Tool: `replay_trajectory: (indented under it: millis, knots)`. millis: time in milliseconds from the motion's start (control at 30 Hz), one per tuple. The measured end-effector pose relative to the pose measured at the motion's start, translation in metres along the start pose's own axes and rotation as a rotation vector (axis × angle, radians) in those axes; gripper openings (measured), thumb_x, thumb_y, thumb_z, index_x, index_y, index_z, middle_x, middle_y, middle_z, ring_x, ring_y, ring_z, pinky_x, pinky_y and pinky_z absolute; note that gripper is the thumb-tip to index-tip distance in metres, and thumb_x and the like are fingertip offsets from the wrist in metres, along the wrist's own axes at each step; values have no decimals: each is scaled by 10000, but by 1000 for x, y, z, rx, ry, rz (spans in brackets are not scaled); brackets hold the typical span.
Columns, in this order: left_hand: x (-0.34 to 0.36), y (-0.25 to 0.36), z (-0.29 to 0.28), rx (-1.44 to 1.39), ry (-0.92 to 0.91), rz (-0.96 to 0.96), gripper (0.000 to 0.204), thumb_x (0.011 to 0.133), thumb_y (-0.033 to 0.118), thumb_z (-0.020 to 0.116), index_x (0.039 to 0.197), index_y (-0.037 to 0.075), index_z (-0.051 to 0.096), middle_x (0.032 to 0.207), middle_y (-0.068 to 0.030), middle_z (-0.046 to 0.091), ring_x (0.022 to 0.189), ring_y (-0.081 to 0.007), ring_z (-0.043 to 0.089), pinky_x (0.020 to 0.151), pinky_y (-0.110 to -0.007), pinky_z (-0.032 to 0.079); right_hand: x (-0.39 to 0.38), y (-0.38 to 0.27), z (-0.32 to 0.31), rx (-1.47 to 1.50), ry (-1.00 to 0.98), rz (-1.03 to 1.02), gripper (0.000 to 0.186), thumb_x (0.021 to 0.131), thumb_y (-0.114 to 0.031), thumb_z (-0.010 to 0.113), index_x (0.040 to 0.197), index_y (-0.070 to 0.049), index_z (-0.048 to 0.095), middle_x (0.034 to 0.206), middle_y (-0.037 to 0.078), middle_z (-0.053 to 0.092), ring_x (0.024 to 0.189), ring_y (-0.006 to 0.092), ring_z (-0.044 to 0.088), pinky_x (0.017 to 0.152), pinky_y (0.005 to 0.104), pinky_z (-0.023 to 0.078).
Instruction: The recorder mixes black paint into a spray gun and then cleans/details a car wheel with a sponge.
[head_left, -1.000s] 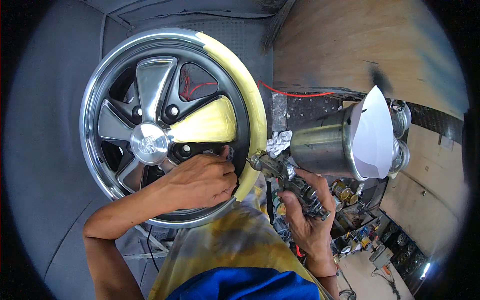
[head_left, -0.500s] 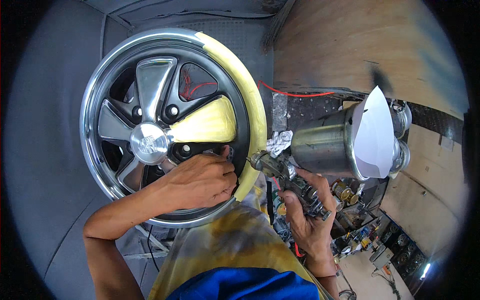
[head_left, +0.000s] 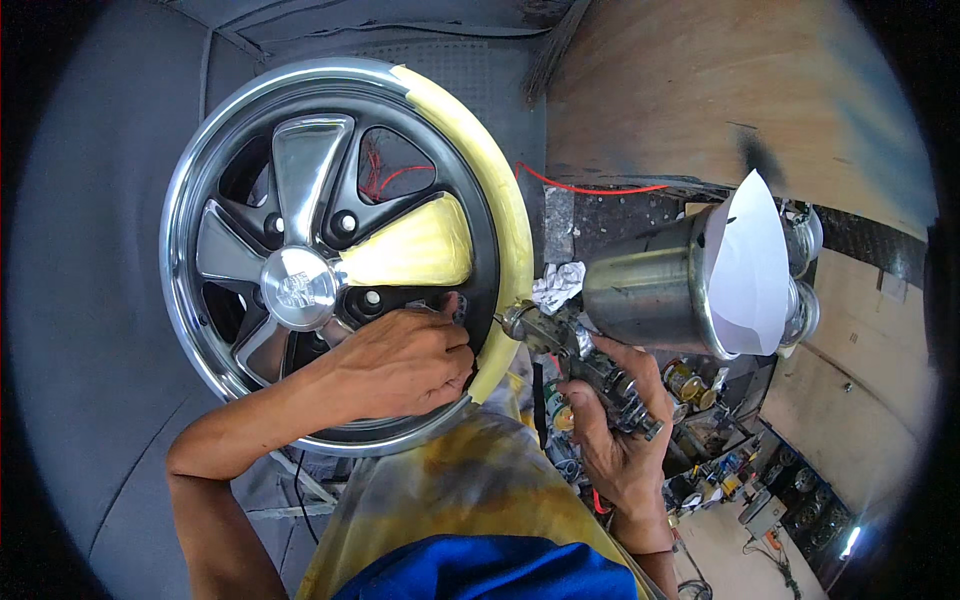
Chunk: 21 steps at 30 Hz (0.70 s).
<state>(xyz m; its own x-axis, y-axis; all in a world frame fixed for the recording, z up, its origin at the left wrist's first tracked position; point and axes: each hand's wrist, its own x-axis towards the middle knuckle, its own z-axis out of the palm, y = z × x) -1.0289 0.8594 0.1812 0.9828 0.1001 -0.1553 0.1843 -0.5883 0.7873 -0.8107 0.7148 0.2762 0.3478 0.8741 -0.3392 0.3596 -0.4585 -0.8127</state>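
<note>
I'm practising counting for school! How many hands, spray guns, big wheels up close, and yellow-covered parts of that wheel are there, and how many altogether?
Left hand and right hand: 2
Spray gun: 1
Big wheel: 1
Yellow-covered spoke and yellow-covered rim stretch: 2
Total: 6

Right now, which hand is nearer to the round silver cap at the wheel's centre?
Left. The left hand is at the wheel, below and right of the cap; the right hand is farther right, off the wheel, holding a spray gun.

Chrome-rimmed black wheel (head_left: 298, 287), partly yellow-taped, metal-cupped spray gun (head_left: 557, 335) near rim
</note>
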Motion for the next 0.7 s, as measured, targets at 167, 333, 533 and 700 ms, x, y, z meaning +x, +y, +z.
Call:
replay_trajectory:
  millis: [167, 333, 533, 700]
  knots:
    - [-2, -3, 2, -19, 20, 1, 225, 937, 203, 703, 880, -14, 687, 918, -167, 662, 925, -362, 672, 858, -470, 567, 0, -1, -1, 5, 34, 71, 420, 923, -74, 819, 1303, 29, 674, 1125, 194, 718, 998, 293, 725, 898, 356, 556]
    - [-5, -4, 5, -10, 27, -9, 221, 938, 198, 703, 868, -9, 674, 909, -169, 661, 919, -355, 677, 861, -466, 571, 3, 0, 1, -14, 61, -4, 424, 928, -90, 816, 1309, 31, 671, 1178, 204, 720, 1040, 297, 729, 935, 355, 554]
    - [-4, -4, 5, -3, 37, 8, 209, 934, 187, 710, 865, -7, 674, 897, -162, 664, 905, -351, 681, 860, -458, 573, 0, -1, 0, 9, 80, 5, 420, 942, -99, 806, 1314, 38, 668, 1209, 209, 719, 1069, 294, 730, 950, 360, 553]
    - [-5, -4, 4, -2, 45, 9, 208, 930, 188, 709, 874, -10, 676, 902, -163, 664, 913, -353, 682, 872, -457, 572, -1, -1, -2, 3, 54, 6, 424, 940, -99, 810, 1314, 39, 664, 1220, 216, 716, 1078, 295, 731, 949, 363, 554]
